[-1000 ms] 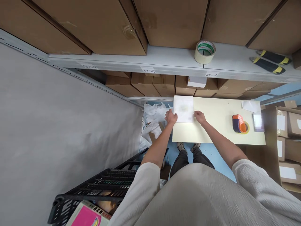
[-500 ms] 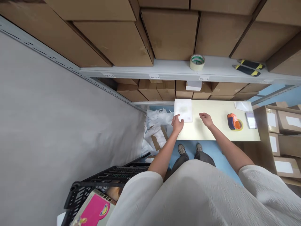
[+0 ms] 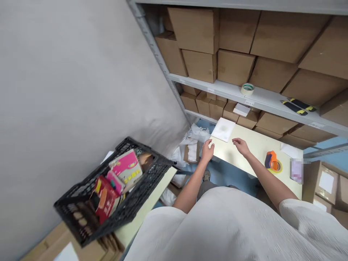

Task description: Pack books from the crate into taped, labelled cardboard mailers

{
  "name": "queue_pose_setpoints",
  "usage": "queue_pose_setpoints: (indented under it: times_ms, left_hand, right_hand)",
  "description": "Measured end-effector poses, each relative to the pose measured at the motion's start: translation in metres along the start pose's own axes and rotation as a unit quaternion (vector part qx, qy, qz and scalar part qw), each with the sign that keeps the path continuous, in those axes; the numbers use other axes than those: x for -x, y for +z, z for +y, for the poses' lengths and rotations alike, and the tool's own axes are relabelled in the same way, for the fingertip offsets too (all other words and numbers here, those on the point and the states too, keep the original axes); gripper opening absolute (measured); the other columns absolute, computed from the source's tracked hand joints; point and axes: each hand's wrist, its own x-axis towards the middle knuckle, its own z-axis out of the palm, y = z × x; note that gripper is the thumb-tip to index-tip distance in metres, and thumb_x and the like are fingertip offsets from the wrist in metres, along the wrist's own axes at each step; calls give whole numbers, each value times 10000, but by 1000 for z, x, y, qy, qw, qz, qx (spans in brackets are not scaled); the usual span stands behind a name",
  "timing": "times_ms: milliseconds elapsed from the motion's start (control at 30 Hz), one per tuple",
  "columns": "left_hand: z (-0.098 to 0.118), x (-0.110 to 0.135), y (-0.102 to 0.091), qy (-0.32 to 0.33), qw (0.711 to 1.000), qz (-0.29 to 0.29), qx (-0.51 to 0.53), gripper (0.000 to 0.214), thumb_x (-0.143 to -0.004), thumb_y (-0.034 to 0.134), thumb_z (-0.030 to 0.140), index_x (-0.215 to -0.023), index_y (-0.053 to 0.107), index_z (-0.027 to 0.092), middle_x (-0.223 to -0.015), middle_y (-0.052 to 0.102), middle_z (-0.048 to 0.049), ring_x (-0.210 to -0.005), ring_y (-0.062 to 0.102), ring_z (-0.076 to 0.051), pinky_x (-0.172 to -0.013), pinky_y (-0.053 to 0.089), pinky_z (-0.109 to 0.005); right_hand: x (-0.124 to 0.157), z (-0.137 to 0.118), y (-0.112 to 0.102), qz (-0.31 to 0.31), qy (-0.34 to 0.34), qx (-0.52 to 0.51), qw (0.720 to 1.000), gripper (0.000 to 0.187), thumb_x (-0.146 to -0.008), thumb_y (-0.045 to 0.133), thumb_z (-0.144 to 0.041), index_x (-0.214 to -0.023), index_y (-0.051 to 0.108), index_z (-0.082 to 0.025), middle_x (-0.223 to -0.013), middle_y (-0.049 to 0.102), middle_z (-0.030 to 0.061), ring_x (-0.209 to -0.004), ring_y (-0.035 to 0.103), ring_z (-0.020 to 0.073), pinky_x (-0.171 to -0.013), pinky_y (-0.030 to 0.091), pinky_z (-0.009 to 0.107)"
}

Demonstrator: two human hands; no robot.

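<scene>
A white, flat, square stack or package (image 3: pixel 223 129) lies at the left end of the pale table (image 3: pixel 244 140), with a faint greyish patch on top. Just below its near left corner, at the table's edge, is my left hand (image 3: pixel 207 150), thumb and fingers apart and nothing held. My right hand (image 3: pixel 241 146) hovers over the tabletop to the right of the white stack, its fingers loosely stretched and holding nothing. An orange and purple tape dispenser (image 3: pixel 272 162) with a yellowish roll rests farther right.
A black plastic crate (image 3: pixel 148 188) holding colourful boxes stands at my left. Cardboard boxes (image 3: pixel 236 67) fill the shelves ahead. A tape roll (image 3: pixel 247 89) and yellow-black cutters (image 3: pixel 297 106) lie on the shelf edge. White wrapping scraps (image 3: pixel 199 133) heap beside the table.
My view has swung left, bringing the crate fully into sight. My left hand has come off the white stack, and my right hand's fingers have loosened.
</scene>
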Motion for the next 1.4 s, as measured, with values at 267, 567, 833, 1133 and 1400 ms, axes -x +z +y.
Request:
queue_pose_setpoints:
  times_ms: [267,567,833,1133,1400]
  left_hand:
    - [-10,103,-54,-9,989,143,27,322,-975,632,191,-1282,719,238,-1368,731,-114,-1339,667,-264,-1207,483,-446]
    - [-51,227,-173,-77,948,309,4,311,-994,629,190,-1288,719,239,-1396,720,-99,-1364,645,-243,-1205,471,-412]
    - [-124,343,-266,-96,902,422,12,298,-989,639,208,-1278,712,215,-1349,731,-122,-1294,667,-275,-1157,502,-460]
    - [-235,472,-404,-121,887,446,28,327,-983,634,193,-1302,705,203,-1348,725,-127,-1310,675,-262,-1172,508,-443]
    - [-304,542,-512,-159,882,443,22,356,-959,624,159,-1305,701,194,-1373,708,-137,-1340,664,-271,-1192,503,-449]
  right_hand:
    - [46,-24,81,-177,-72,22,981,341,-796,611,-456,-995,745,-213,-1078,800,91,-991,720,248,-886,579,387]
    - [122,-58,208,-352,-158,61,920,418,-828,606,-559,-1024,742,-217,-1022,788,86,-970,714,251,-882,578,387]
    - [239,-69,340,-457,-234,49,857,364,-828,632,-531,-976,757,-223,-1005,791,91,-958,707,254,-931,568,409]
    - [417,-67,487,-522,-258,71,810,350,-864,636,-470,-1033,774,-197,-1058,813,90,-963,719,240,-948,564,400]
    - [506,-62,581,-520,-257,139,803,273,-922,622,-374,-1050,783,-194,-1118,816,95,-1030,737,241,-1006,565,395]
